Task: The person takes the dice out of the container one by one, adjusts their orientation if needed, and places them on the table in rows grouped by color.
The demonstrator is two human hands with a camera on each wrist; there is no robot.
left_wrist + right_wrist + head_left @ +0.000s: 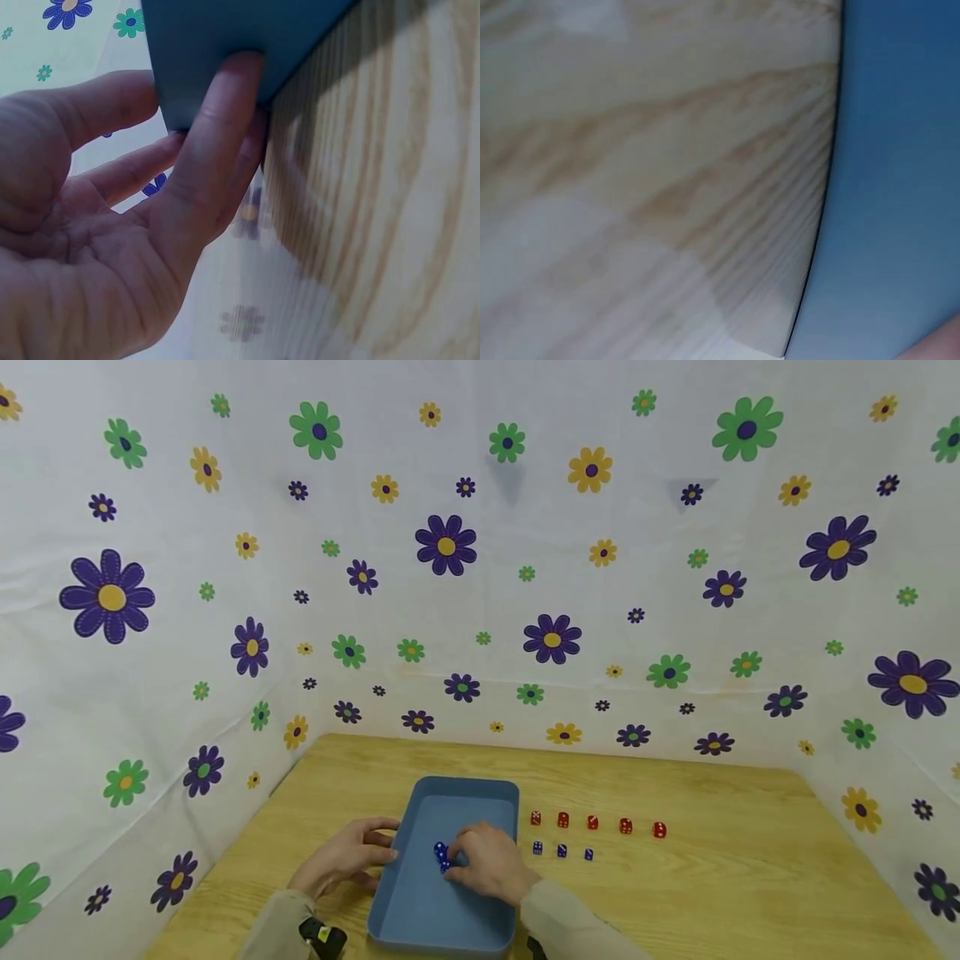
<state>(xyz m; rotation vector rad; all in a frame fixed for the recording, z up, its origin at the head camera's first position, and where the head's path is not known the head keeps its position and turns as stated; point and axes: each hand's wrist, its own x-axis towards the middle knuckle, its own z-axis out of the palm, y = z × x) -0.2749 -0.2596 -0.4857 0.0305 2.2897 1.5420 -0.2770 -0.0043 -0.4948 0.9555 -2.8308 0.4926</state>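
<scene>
At the far left, the left hand [343,857] is set against the long side of the blue tray [416,902]. Its fingers [214,139] are spread and only loosely bent; the left wrist view shows them touching the outer wall, not wrapped around anything. That contact probably steadies the tray against sliding on the bench [735,893].

To the right of those fingers, inside the tray, lies a small cluster of blue dice [441,847]. They sit close together, just beside and partly beneath the fingers of the right hand [495,862], so their full number is hidden. The right fingers bend downward, with only a narrow gap between thumb and forefinger, a shape that suits such small pieces. Whether a die is already pinched there, I cannot tell: the right wrist view shows little beyond the tray wall and wood.

Right of the right fingers, outside the tray, a row of three blue dice [562,851] stands on the bench. Beyond it, farther from the person, runs a row of five red dice [592,822]. Each blue die stands nearly in line with a red one, so the spacing looks deliberate, perhaps for easy comparison.
</scene>
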